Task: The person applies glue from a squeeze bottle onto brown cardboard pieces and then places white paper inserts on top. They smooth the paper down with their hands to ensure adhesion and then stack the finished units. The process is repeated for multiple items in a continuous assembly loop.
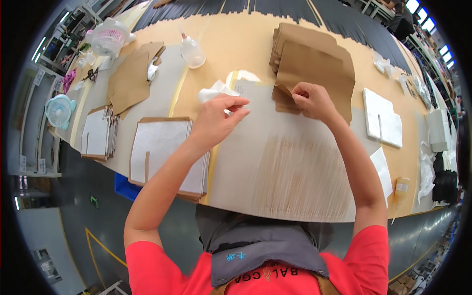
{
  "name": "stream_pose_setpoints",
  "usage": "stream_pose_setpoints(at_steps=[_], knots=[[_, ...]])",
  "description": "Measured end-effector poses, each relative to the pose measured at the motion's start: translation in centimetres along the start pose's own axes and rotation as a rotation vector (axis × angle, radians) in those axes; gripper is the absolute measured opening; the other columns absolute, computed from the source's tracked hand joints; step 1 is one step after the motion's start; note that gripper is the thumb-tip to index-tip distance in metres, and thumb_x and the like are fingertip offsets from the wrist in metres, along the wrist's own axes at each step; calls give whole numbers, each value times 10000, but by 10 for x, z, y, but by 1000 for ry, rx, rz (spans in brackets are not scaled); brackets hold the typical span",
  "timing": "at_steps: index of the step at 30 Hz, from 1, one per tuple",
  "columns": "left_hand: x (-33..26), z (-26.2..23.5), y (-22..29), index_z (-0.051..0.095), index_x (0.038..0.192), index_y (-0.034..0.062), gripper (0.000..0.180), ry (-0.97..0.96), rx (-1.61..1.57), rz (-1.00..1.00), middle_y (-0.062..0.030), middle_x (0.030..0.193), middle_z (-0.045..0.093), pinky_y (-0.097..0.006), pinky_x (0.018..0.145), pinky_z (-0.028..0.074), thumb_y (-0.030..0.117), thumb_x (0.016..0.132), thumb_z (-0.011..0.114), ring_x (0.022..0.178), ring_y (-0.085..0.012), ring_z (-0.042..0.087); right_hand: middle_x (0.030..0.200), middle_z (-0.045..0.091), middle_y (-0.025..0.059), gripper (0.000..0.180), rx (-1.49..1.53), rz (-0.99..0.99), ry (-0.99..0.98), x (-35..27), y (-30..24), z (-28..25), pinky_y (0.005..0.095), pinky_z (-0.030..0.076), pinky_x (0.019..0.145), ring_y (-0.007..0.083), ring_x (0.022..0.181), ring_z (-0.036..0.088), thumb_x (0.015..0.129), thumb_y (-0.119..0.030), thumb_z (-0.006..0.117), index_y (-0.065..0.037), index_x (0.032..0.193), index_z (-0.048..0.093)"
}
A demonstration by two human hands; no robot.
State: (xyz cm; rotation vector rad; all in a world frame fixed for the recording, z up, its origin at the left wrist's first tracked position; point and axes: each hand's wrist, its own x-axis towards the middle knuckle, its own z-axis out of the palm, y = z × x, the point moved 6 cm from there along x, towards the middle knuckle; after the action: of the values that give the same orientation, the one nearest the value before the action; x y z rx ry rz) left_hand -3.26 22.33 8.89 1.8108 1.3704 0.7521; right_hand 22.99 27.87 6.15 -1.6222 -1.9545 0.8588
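On the table, a stack of brown cut pieces (319, 64), leather-like or thick paper, lies beyond my right hand (310, 101). Its fingers are closed in a pinch on the near left corner of the top brown piece, which curls up there. To the left, my left hand (221, 118) hovers over the table with thumb and forefinger apart. Just behind it is a crumpled white cloth or tissue (216, 92); a bit of white shows between the fingers, but no grip on it is visible.
Brown pieces with white faces (162, 147) are piled at left, beside a smaller pile (96, 132). A clear squeeze bottle (191, 51) stands at the back. White folded sheets (382, 118) and a yellowish bottle (401, 188) lie right. Small fans (60, 111) line the left edge.
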Motion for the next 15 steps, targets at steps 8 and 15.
stream_pose_setpoints(at_steps=[8,15], knots=[[123,92,7,428,1436,-48,875,-191,-977,-534,-142,1311,590,-359,1015,501,583,893,698,1217,-200,578,887,671,66,133,-237,-675,580,-46,-21,-38,356,535,705,235,804,632,798,1,725,-64,885,649],[174,122,24,658,1167,25,337,-47,-497,-148,-118,1011,721,-378,865,524,279,946,680,955,-258,681,945,666,37,209,-327,-703,517,-67,-4,-29,355,533,754,264,840,624,807,-54,768,-95,983,663]])
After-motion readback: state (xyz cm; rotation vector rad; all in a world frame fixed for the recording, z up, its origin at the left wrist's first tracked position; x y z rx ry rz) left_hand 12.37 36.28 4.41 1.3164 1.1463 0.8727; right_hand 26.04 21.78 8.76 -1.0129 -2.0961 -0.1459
